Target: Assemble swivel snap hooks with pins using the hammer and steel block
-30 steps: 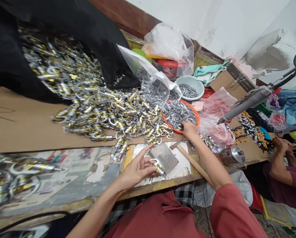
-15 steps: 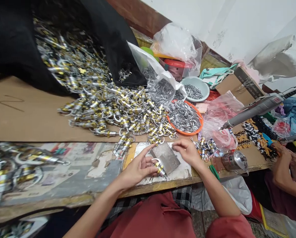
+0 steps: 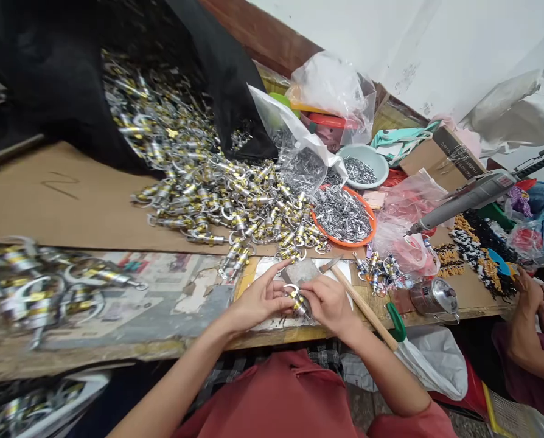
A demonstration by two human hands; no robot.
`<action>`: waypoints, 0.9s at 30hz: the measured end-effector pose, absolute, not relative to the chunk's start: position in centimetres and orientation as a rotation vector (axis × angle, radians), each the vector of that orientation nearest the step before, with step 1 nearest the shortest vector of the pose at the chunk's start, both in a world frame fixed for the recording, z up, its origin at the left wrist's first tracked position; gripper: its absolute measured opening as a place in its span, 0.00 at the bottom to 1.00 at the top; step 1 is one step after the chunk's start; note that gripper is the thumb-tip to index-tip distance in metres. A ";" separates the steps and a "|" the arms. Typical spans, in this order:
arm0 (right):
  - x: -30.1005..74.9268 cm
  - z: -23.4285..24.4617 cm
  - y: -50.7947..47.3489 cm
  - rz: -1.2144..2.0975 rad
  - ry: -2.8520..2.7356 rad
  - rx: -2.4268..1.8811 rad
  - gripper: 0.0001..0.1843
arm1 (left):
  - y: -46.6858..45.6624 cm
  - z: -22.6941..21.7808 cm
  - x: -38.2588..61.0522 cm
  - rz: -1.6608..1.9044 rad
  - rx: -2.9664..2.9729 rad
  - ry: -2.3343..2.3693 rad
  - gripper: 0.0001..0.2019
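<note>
My left hand (image 3: 258, 299) pinches a small silver and gold padlock (image 3: 296, 299) near the table's front edge, index finger stretched out. My right hand (image 3: 330, 303) is closed on the same padlock from the right, fingers pinched at its end; whatever small part they hold is hidden. Both hands rest over a grey metal block (image 3: 299, 272) on a white sheet. A large heap of like padlocks (image 3: 217, 188) spills from a black bag (image 3: 62, 91) behind. An orange dish of small metal parts (image 3: 342, 214) stands just beyond my hands.
A wooden-handled hammer (image 3: 366, 307) lies right of my hands. More padlocks (image 3: 39, 286) lie at left. A pale bowl of parts (image 3: 361, 167), plastic bags (image 3: 331, 91), a power tool (image 3: 463, 198) and a steel cup (image 3: 431, 298) crowd the right. Another person's hands (image 3: 534, 295) work at far right.
My right hand left the orange dish, came back toward me and closed on the padlock that my left hand holds. The left hand stayed in place.
</note>
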State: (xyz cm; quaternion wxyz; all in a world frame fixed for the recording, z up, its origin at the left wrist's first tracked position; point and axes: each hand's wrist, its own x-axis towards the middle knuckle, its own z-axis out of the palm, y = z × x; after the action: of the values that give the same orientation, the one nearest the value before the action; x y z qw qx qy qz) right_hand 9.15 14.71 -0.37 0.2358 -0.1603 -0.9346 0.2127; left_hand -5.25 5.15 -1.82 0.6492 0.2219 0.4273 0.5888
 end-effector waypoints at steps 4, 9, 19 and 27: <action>9.8 -0.9 14.1 0.346 -2.579 -0.338 0.13 | 5.1 -2.0 -5.3 1.336 0.513 0.965 0.47; 10.2 -0.8 13.2 0.193 -2.626 -0.333 0.17 | 5.1 -2.1 -5.3 1.340 0.515 0.970 0.47; 10.6 -0.3 11.6 0.151 -2.704 -0.434 0.19 | 5.1 -2.1 -5.3 1.354 0.505 0.954 0.46; 15.6 -2.5 17.7 0.097 -2.666 -1.122 0.20 | 5.0 -1.7 -5.3 1.324 0.508 0.998 0.49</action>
State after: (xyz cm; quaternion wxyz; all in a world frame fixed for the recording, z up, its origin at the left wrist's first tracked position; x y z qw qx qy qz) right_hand 15.61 17.66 -2.50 0.1235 -0.3846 -0.9142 0.0331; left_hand -5.35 5.05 -1.70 0.6469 0.2234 0.4389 0.5822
